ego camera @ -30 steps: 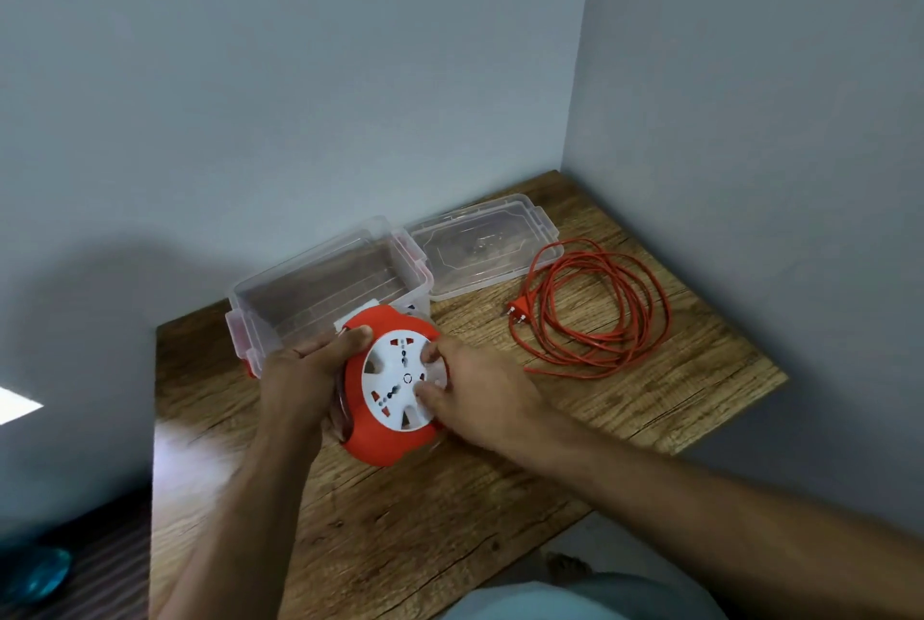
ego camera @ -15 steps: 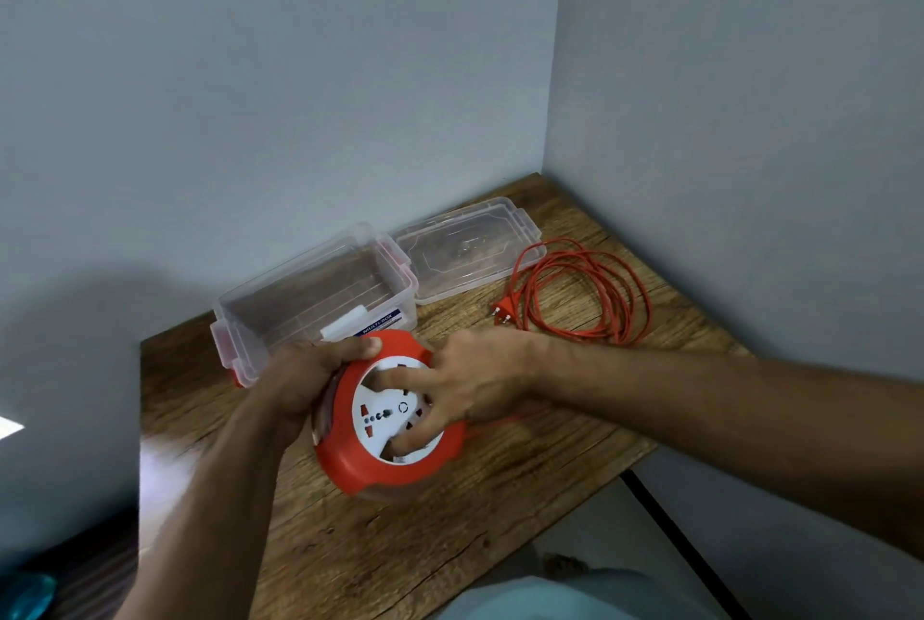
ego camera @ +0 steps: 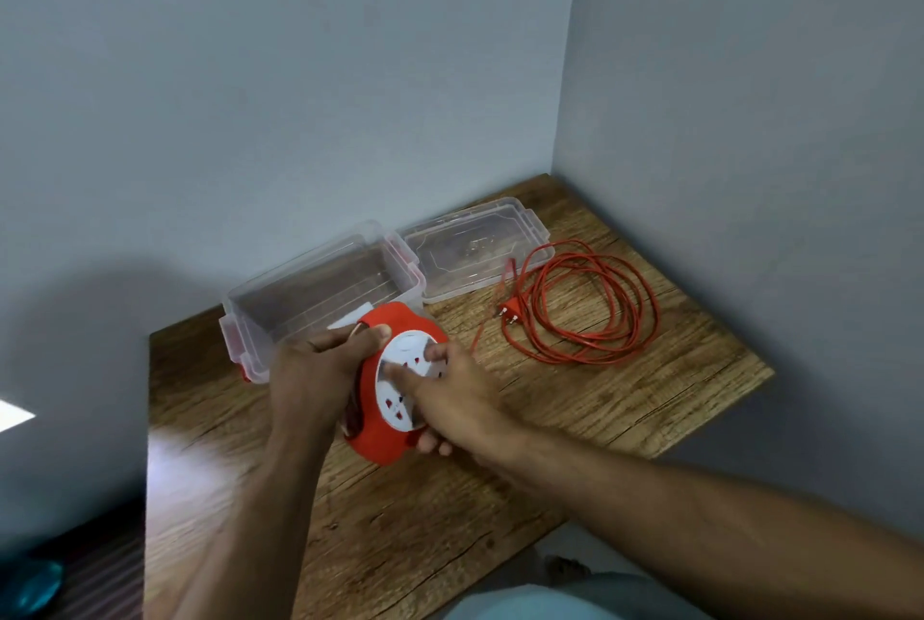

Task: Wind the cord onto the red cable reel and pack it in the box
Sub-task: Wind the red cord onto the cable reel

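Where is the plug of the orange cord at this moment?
In the head view, the plug lies on the table, right of the reel, at the left edge of the cord coil and just in front of the lid.

**Q:** What can be seen of the person?

**A:** Two bare forearms reach in from the bottom edge, each ending in a bare hand: the left hand [ego camera: 320, 369] and the right hand [ego camera: 457, 402]. No sleeves, watch, rings or bracelets are visible on either arm.

**Q:** Any clothing at all?

**A:** Only a small patch at the bottom centre: light blue-grey fabric [ego camera: 565, 604], most likely a garment on the lap or leg, though the type cannot be told. Just above it lies a blurred shape that may be a bare foot [ego camera: 567, 567] on the pale floor; it is too unclear to be certain.
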